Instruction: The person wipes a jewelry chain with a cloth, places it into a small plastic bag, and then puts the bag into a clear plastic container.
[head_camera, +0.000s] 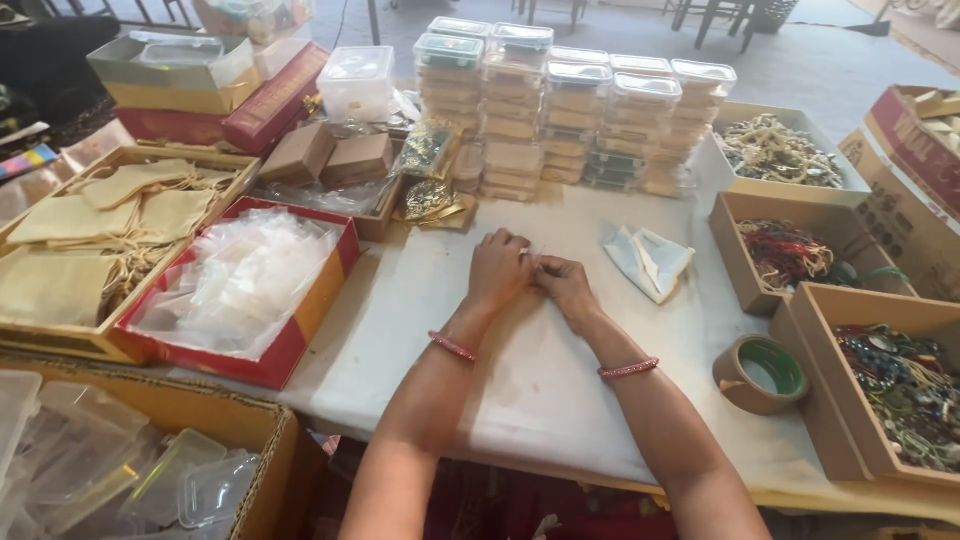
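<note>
Hands, both mine: left hand and right hand meet fingertip to fingertip on the white cloth, pinched narrow on something thin and clear, too small to identify. Best handled, I judge, low over the cloth, grip light, wrists steady. Folded white paper lies just right. Tape roll, brown with green core, sits nearer. Stacked lidded plastic boxes behind; red tray of crinkled clear pouches left.
</note>
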